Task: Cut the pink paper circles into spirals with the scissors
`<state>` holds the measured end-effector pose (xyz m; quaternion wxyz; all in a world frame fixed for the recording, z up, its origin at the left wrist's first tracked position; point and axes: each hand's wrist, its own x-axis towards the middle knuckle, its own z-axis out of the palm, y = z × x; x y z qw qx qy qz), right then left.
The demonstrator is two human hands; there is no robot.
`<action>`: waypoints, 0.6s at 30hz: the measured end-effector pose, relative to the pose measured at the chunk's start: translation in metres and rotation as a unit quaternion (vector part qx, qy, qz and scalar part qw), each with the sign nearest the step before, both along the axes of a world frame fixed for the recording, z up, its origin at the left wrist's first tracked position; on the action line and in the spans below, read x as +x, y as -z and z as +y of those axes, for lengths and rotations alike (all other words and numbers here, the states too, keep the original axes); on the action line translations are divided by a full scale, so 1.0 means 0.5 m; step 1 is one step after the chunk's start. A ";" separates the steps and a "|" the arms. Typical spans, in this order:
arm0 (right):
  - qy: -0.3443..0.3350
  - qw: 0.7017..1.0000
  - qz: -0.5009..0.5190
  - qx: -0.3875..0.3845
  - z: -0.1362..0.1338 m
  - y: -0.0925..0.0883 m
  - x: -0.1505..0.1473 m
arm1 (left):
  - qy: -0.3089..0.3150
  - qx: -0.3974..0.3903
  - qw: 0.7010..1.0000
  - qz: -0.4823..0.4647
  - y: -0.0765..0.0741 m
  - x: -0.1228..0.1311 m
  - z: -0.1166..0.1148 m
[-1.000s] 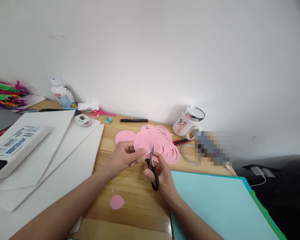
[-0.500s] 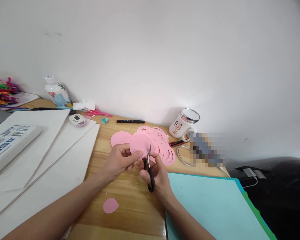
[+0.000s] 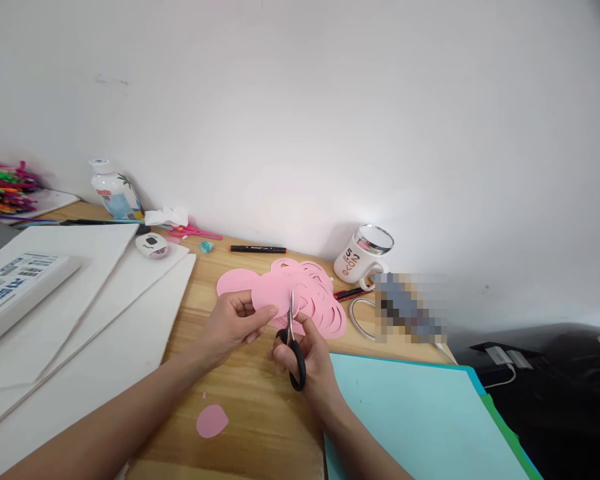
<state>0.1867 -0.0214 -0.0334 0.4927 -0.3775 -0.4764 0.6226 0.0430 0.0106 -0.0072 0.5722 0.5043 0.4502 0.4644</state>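
The pink paper piece (image 3: 273, 293) is held up just in front of a pile of pink cut-outs (image 3: 325, 303), above the desk (image 3: 250, 393). Your left hand (image 3: 235, 323) has it pinched at the lower left, thumb on the near face, the other fingers bent behind. Your right hand (image 3: 305, 357) is curled around the black-handled scissors (image 3: 290, 328), blades upward at the paper's right edge. The blades look nearly together; whether they bite the paper cannot be told.

Step in hand, as judged: trimming the piece along its edge. The next move calls for a steady left pinch, the paper turned to feed the blades, and your left thumb kept clear of the cutting line.

Near you on the desk lie a small pink cut piece (image 3: 212, 421) and a tiny scrap (image 3: 204, 395). The pile sits directly behind the blade tips and could be nicked. Beyond it are a black marker (image 3: 259, 249) and, to the right, a white mug (image 3: 357, 259). White sheets (image 3: 165, 313) border your left side; a pale blue sheet (image 3: 395, 407) lies beneath your right forearm. Neither appears to obstruct the cut.
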 end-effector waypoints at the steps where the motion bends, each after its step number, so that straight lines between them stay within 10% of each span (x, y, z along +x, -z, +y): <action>1: 0.001 1.000 -0.001 -0.003 0.000 0.001 0.000 | 0.000 -0.001 1.000 -0.002 -0.001 0.000 0.000; 18: -0.034 0.999 -0.006 -0.025 -0.007 -0.007 -0.011 | 0.073 -0.024 0.997 -0.014 0.002 0.007 -0.003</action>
